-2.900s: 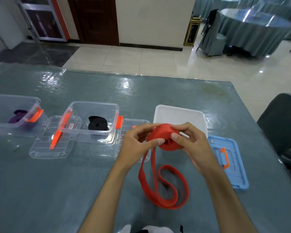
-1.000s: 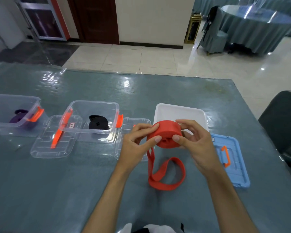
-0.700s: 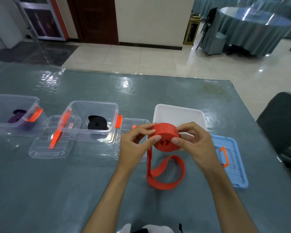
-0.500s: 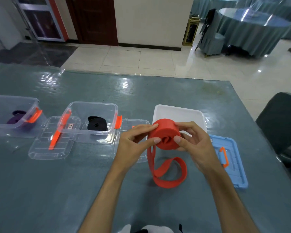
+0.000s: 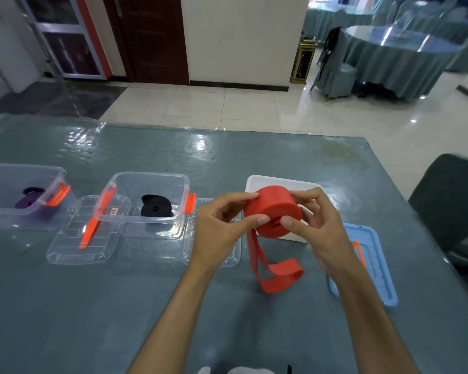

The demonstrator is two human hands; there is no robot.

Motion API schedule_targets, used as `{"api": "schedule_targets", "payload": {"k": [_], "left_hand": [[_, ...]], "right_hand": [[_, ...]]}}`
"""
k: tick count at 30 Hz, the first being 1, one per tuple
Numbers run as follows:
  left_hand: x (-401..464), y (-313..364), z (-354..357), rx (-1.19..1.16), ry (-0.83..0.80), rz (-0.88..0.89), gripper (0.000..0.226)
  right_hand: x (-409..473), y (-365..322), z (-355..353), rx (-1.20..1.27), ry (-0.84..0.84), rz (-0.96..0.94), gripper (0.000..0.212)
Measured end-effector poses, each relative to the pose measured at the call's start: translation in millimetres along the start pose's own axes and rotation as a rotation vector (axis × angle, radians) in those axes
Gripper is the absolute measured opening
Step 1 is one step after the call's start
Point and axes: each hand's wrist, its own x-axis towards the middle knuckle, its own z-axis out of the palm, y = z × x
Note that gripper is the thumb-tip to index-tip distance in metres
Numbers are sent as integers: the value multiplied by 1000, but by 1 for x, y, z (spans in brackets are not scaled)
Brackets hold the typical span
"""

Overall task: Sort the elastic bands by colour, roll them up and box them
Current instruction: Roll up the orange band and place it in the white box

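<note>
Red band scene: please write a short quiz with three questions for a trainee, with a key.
1. True or false: the red band is fully rolled.
2. Which box holds the black roll? A: the left clear box; B: the middle clear box; C: the white box.
3. What lies at the right of the white box?

Key:
1. False; a loose loop hangs to the table while the left hand and right hand hold the roll.
2. B.
3. A blue lid.
</note>
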Motion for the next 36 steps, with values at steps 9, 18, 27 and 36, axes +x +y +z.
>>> {"api": "schedule_targets", "payload": {"k": [9, 18, 27, 36], "left_hand": [[-8, 6, 7, 18, -98, -35, 41], [-30, 4, 12, 28, 24, -74, 29], [-40, 13, 5, 28, 21, -45, 28], [-45, 2, -17, 128, -106, -87, 46]], "right_hand": [[-13, -2, -6, 70, 92, -54, 56], [-29, -10, -10, 17, 111, 0, 50], [-45, 9, -2, -27, 58, 72, 48], [-56, 12, 6, -23, 97, 70, 52]]}}
